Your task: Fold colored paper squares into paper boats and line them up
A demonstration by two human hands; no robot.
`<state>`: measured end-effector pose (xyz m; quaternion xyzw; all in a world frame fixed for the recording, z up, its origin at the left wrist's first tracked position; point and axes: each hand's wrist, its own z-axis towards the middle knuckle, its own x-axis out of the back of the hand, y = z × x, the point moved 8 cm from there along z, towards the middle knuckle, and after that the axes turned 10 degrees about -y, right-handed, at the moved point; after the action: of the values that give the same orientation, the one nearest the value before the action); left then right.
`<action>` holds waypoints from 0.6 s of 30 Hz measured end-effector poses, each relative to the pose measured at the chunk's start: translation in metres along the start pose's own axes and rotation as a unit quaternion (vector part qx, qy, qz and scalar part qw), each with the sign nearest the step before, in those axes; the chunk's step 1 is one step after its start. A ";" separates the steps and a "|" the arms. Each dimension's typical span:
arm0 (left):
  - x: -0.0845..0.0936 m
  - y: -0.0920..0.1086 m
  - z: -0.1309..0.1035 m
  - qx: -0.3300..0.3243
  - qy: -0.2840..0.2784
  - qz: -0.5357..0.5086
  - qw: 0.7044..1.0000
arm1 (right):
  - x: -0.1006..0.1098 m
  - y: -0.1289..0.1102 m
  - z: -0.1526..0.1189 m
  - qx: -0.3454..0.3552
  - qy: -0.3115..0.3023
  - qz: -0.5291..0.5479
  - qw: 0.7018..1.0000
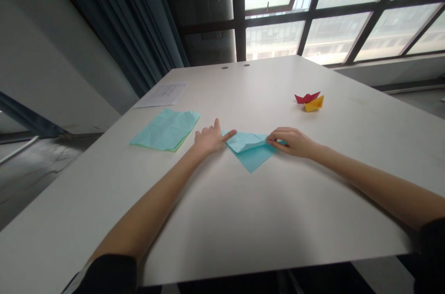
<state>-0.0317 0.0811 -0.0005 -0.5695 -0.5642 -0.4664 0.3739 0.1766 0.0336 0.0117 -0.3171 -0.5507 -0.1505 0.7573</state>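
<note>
A light-blue sheet of origami paper (252, 157) lies partly folded on the white table, one pointed corner toward me and a creased flap across its upper part. At its left end rests my left hand (210, 138), fingers spread, with the thumb lying on the paper's edge. My right hand (290, 141) pinches the right end of the paper between thumb and fingers. Part of that end is hidden under the fingers.
Left of my hands lies a stack of creased light-blue and green paper (167, 129). Behind it is a printed white sheet (162, 95). A red paper boat (307, 98) and a yellow paper boat (314, 104) stand at the right on the table (215, 229).
</note>
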 end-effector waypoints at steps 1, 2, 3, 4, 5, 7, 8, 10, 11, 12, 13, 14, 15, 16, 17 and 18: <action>0.006 -0.001 -0.001 0.004 0.020 -0.004 1.000 | 0.003 0.005 0.000 -0.029 0.012 0.024 0.999; 0.013 -0.001 -0.003 0.006 0.046 -0.005 0.999 | 0.006 0.010 -0.001 -0.062 0.027 0.053 0.996; 0.019 0.000 -0.005 0.005 0.074 -0.007 0.997 | 0.009 0.017 -0.002 -0.096 0.047 0.086 0.991; 0.024 0.002 -0.007 0.002 0.101 -0.009 0.995 | 0.012 0.024 -0.003 -0.129 0.069 0.122 0.982; 0.029 0.004 -0.010 -0.004 0.126 -0.012 0.992 | 0.014 0.030 -0.004 -0.157 0.092 0.162 0.970; 0.033 0.009 -0.014 -0.023 0.164 -0.014 0.986 | 0.016 0.044 -0.007 -0.204 0.132 0.250 0.937; 0.033 0.013 -0.016 -0.036 0.176 -0.012 0.984 | 0.015 0.050 -0.008 -0.223 0.148 0.296 0.917; 0.030 0.022 -0.018 -0.068 0.182 0.000 0.981 | 0.010 0.062 -0.010 -0.256 0.168 0.381 0.873; 0.026 0.028 -0.019 -0.088 0.176 0.009 0.980 | 0.007 0.067 -0.011 -0.266 0.174 0.412 0.854; 0.021 0.035 -0.020 -0.110 0.166 0.018 0.980 | 0.004 0.071 -0.012 -0.271 0.179 0.433 0.841; 0.015 0.041 -0.020 -0.131 0.152 0.027 0.979 | 0.002 0.074 -0.013 -0.273 0.182 0.444 0.834; 0.009 0.046 -0.021 -0.151 0.136 0.035 0.979 | 0.001 0.076 -0.014 -0.272 0.182 0.445 0.834; 0.003 0.051 -0.021 -0.167 0.121 0.042 0.978 | 0.001 0.078 -0.014 -0.271 0.181 0.439 0.837; -0.003 0.054 -0.022 -0.181 0.104 0.048 0.977 | 0.001 0.080 -0.015 -0.269 0.180 0.429 0.843; -0.009 0.057 -0.021 -0.193 0.087 0.053 0.976 | 0.001 0.082 -0.015 -0.267 0.177 0.417 0.850; -0.015 0.059 -0.020 -0.203 0.068 0.056 0.975 | 0.002 0.083 -0.016 -0.265 0.173 0.405 0.858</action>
<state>0.0252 0.0524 -0.0029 -0.6314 -0.3981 -0.5870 0.3136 0.2365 0.0863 -0.0159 -0.6698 -0.1730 -0.0230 0.7217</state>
